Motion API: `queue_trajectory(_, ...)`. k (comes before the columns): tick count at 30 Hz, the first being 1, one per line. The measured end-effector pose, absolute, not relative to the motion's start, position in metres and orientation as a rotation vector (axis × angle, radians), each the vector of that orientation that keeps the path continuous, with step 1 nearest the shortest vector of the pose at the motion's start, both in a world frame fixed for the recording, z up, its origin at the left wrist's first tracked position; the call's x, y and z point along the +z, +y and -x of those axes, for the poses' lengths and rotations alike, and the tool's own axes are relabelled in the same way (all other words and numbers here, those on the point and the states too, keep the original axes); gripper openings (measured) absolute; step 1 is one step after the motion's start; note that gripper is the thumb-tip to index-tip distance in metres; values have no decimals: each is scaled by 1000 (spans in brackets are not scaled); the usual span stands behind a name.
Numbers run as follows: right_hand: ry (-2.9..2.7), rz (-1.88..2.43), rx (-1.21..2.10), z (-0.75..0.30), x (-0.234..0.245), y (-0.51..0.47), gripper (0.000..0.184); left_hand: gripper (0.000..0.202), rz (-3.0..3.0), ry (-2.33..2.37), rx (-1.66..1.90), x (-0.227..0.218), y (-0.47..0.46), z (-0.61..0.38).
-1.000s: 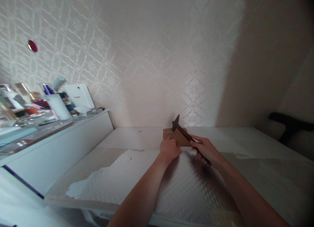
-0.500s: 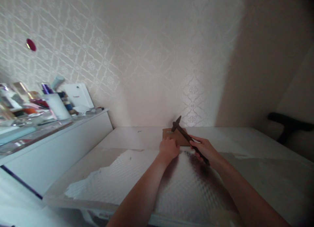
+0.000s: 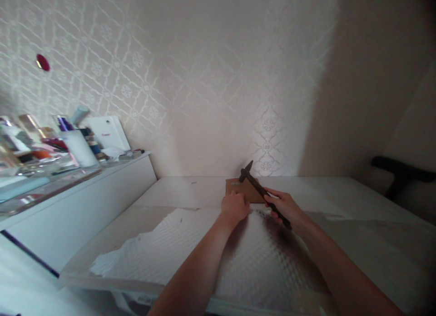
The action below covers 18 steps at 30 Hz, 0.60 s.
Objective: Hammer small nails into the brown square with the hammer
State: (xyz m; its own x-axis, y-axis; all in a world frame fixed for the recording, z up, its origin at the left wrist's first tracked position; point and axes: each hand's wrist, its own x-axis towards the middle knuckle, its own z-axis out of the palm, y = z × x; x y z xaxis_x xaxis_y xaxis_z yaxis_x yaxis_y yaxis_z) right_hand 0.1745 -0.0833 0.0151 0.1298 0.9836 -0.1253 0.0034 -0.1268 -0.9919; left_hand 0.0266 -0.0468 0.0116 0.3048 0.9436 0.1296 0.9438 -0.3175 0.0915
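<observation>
My left hand (image 3: 235, 207): bare, compact and rounded, with the knuckles (image 3: 234, 194) showing as small bumps; the nails are too small for me to make out.
My left wrist (image 3: 229, 219): bare, slimmer than the arm behind it.
My left forearm (image 3: 200, 259): bare and smooth, widening steadily toward the near edge of my view, which cuts it off.
My right hand (image 3: 285, 208): bare, longer in outline, with slender fingers (image 3: 274, 193).
My right wrist (image 3: 305, 225): bare, narrow, a smooth line.
My right forearm (image 3: 340, 263): bare, smooth, broadening toward the near right.
</observation>
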Motion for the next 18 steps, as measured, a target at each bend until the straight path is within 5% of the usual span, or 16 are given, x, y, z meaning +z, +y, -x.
queue_trajectory(18,-1057,1382,1197,-173,15,-84,44,35,2516,-1818,-234,9,-45,-27)
